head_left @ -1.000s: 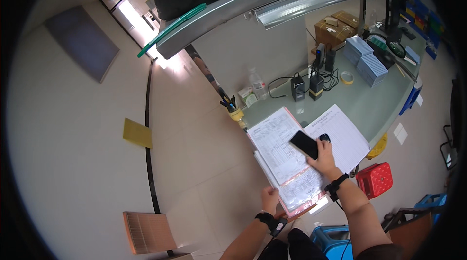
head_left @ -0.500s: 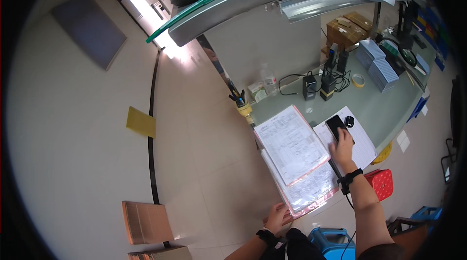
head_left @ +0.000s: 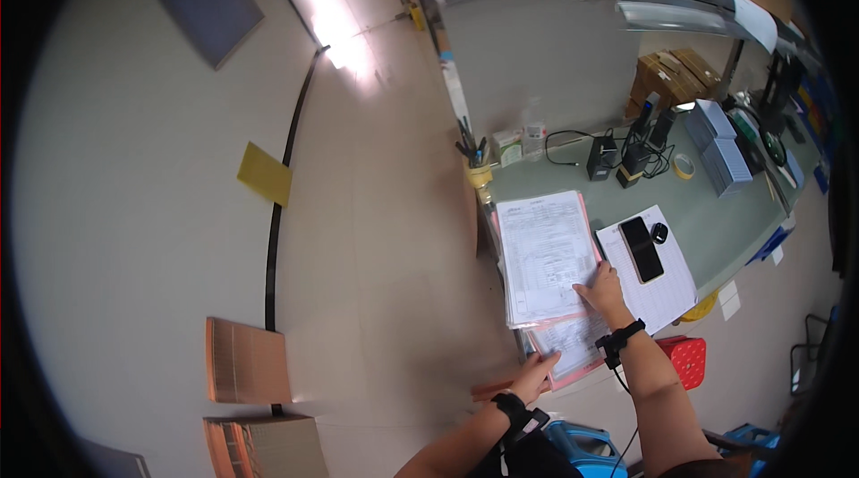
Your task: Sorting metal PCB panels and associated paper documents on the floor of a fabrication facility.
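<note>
Two overlapping sets of printed papers in clear plastic sleeves with pink edges lie at the desk's near left corner. My right hand [head_left: 608, 293] grips the right edge of the upper paper set [head_left: 548, 250], thumb on top. My left hand [head_left: 537, 377] closes on the near left corner of the lower paper set [head_left: 568, 342], which is partly covered by the upper one. Beside my right hand, a black phone [head_left: 642, 250] and a small black rounded object [head_left: 659, 233] rest on a lined white sheet [head_left: 667, 299]. Both wrists wear black straps.
Farther back on the glass desk [head_left: 582, 200] are a pen holder [head_left: 480, 175], a bottle [head_left: 534, 140], black chargers with cables [head_left: 602, 158], a tape roll [head_left: 684, 166] and light-blue boxes [head_left: 718, 151]. A red patterned box [head_left: 687, 360] and blue stool [head_left: 582, 447] are near the desk's front.
My right hand has left the phone and moved left onto the upper papers' edge. The upper papers sit straighter now. My left hand remains at the lower papers' corner. The view has shifted.
</note>
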